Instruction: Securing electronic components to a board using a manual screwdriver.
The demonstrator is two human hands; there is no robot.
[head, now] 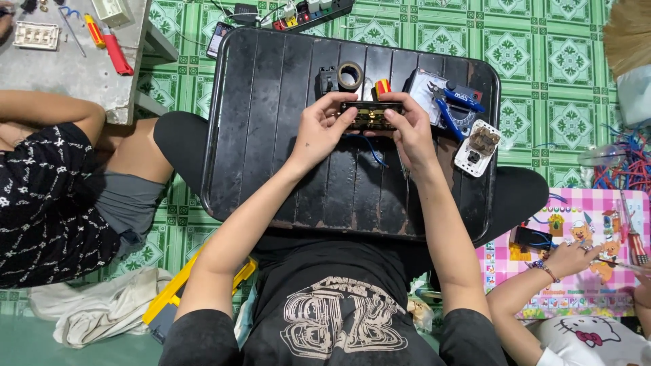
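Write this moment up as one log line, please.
left hand: holds switch module | right hand: holds the same module | under them: black tray table | nearby: tape roll, blue pliers

a small dark rectangular switch module with brass-coloured metal parts (371, 115) is held level, long side running left to right, just above the far half of a black slatted lap table (271, 135). the left hand (319, 132) pinches its left end and the right hand (407, 132) its right end. a thin blue wire (371, 150) hangs down from its underside.
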